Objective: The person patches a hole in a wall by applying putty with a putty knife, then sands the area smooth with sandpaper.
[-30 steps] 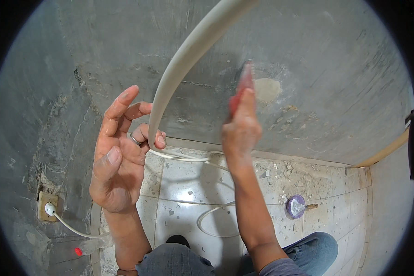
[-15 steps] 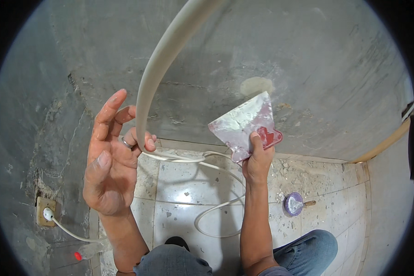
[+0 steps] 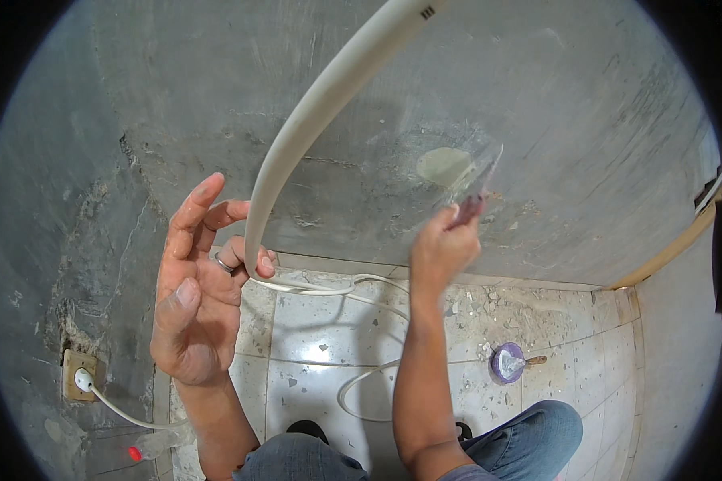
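My right hand point(image 3: 444, 256) grips a putty spreader point(image 3: 475, 204) with a red back. Turned edge-on and slightly blurred, its blade is against the grey wall at the right rim of a pale wet putty patch point(image 3: 445, 167). My left hand point(image 3: 203, 301) is raised palm up with its fingers apart, a ring on one finger. A thick-looking white cable point(image 3: 297, 148) runs down in front of its fingertips. Whether those fingers touch the cable I cannot tell.
Loops of white cable point(image 3: 369, 377) lie on the tiled floor among plaster crumbs. To the right sits a purple tub point(image 3: 508, 362) with white putty and a wooden-handled tool point(image 3: 536, 360). A plug fills the wall socket point(image 3: 81, 374). Beside it lies a clear bottle with a red cap point(image 3: 135, 454).
The spreader has turned from showing its broad face to edge-on and moved right and up onto the patch's edge. My left hand has shifted slightly down; the cable has swung right.
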A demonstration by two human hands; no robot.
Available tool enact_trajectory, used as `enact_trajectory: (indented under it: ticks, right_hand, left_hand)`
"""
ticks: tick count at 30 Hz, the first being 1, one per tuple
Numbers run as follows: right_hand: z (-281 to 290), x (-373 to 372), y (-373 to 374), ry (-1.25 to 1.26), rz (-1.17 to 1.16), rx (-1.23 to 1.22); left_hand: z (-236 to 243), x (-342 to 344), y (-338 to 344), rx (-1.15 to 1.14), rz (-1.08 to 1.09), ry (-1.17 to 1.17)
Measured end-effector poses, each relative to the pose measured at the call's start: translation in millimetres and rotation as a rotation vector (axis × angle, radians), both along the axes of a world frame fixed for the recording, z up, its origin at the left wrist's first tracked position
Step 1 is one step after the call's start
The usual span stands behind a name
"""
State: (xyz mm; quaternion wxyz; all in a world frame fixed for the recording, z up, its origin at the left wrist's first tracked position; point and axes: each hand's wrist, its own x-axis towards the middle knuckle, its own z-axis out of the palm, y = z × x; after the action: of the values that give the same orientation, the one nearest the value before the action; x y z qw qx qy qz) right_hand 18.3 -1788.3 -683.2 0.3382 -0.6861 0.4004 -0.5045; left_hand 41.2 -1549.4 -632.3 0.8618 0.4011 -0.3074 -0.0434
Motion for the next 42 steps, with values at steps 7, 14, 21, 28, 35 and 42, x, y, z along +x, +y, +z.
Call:
enact_trajectory:
  ticks: [7,14,21,28,35,42]
  right_hand:
    - [-9,94,30,0.295,-0.208,-0.521]
    - [-52,69,77,0.361,0.242,-0.759]
    - [-24,-14,-25,0.085,-0.033,-0.612]
    - [-23,18,-12,0.140,0.127,-0.474]
    - [-61,24,38,0.287,0.387,-0.787]
    - [-19,-25,-45,0.073,-0.034,-0.423]
  left_hand:
    - [-4,3,2,0.035,0.080,-0.012]
    - [-1,-3,-10,0.011,0.006,-0.031]
    - [0,-6,-5,0.011,-0.011,-0.008]
    - [1,-6,-5,0.137,0.120,-0.051]
    - [0,-7,-8,0.125,0.118,-0.034]
    - [0,-9,-5,0.104,0.126,-0.026]
